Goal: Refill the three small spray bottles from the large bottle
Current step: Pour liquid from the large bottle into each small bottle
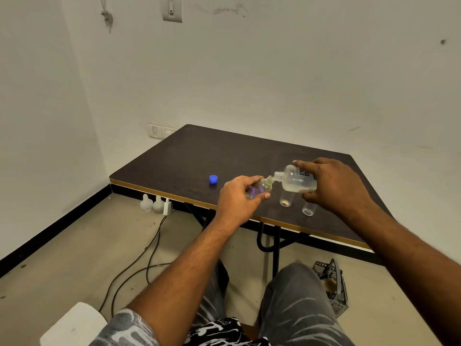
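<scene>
My right hand (331, 186) grips the large clear bottle (293, 179), tipped on its side with its open neck pointing left. My left hand (237, 198) holds a small clear bottle (262, 187), tilted so its mouth meets the large bottle's neck; a little pale liquid shows inside both. Two more small clear bottles stand uncapped on the dark table (199, 153) just below the large one: one (286, 199) in the middle, another (309, 209) to its right, partly hidden by my right hand. A blue cap (213, 179) lies on the table to the left.
The table's gold-trimmed front edge (162, 192) runs close under my hands. On the floor are two white bottles (152, 203) beside a plug, cables (139, 260), and a black crate (333, 285) at the right. A white stool corner (74, 323) is at lower left.
</scene>
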